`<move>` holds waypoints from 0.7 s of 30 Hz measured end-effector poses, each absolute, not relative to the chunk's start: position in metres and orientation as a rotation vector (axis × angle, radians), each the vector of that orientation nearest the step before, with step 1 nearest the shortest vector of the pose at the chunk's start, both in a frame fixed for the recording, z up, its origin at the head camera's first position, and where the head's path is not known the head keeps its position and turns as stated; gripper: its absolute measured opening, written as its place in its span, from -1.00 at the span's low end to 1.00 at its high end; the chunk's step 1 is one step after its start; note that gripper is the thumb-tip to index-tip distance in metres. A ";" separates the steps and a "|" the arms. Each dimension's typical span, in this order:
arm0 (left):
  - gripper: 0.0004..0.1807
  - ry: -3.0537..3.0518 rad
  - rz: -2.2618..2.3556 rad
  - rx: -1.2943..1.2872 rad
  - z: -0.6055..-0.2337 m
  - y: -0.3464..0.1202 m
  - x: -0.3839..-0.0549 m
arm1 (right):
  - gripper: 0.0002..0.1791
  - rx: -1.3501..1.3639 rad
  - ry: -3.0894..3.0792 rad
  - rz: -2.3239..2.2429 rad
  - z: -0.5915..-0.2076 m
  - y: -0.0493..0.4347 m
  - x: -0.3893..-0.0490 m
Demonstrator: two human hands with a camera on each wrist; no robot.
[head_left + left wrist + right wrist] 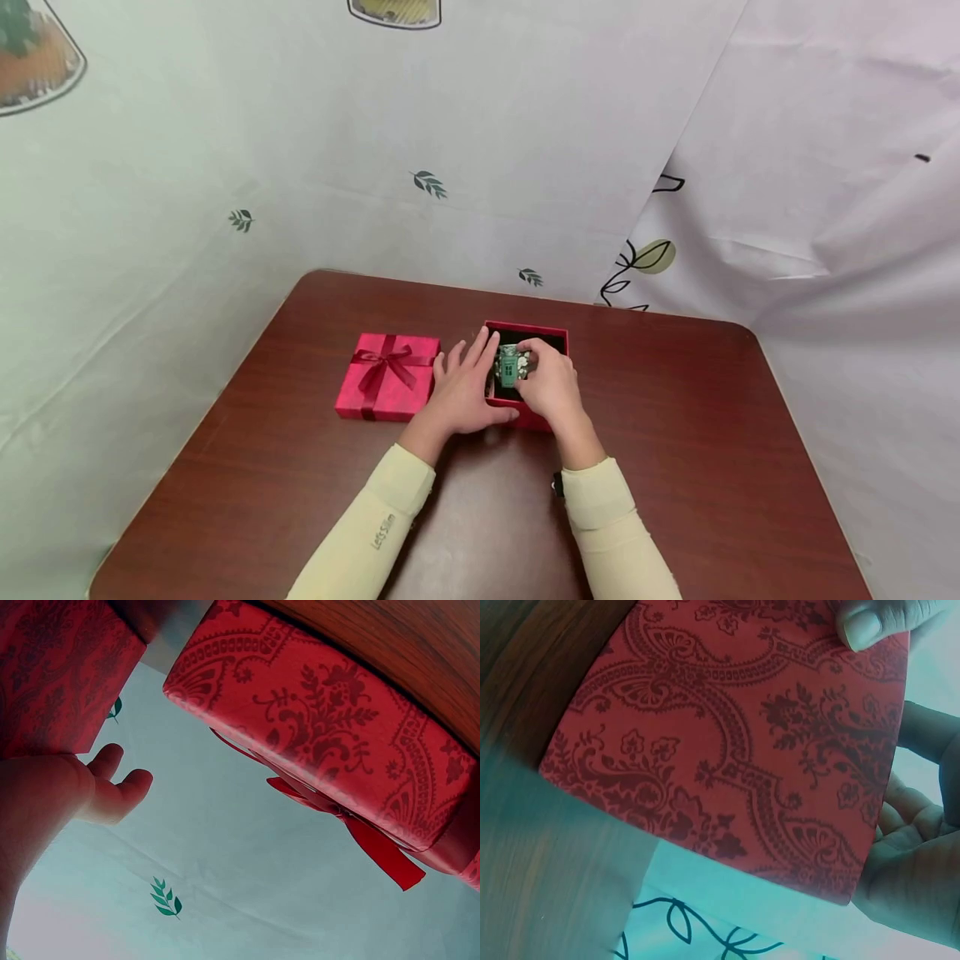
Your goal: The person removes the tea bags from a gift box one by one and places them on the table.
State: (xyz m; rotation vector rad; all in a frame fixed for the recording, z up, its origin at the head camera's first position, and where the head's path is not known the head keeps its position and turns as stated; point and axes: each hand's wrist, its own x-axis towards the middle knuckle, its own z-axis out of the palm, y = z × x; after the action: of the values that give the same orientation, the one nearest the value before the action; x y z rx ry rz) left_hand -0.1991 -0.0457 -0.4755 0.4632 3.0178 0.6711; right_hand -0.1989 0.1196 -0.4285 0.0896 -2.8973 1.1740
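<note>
Green item (509, 372), small, with paler markings: at the mouth of the open red box (534, 420), against its dark interior. Right hand (553, 383): grip narrow, thumb and fingers pinching the item at its right side; a light hold by the edge is best, leaving the face uncovered and unbent. Left hand (461, 393): fingers spread wide, grasping nothing, thumb laid along the box's near wall; well placed for steadying, a gentle press sufficing, since the walls would probably bow under force. Red lid (412, 405), with ribbon bow (385, 363): on the worktop (675, 467), left of the box, close beside the left hand; care advised lest a finger nudge it. Handling note: guide the item level, clear of the rim, with knuckles off the walls; what lies beneath is partly hidden
</note>
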 end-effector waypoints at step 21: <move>0.40 3.022 0.680 0.466 -0.477 -0.046 -0.201 | -0.32 0.103 -2.767 1.517 -0.432 0.147 -0.200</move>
State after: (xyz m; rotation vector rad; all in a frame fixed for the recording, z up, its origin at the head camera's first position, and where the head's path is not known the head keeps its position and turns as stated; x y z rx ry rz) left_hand -0.2011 -0.0461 -0.4770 0.4660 3.0220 0.6803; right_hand -0.1997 0.1473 -0.4322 0.1031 -2.7670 1.5168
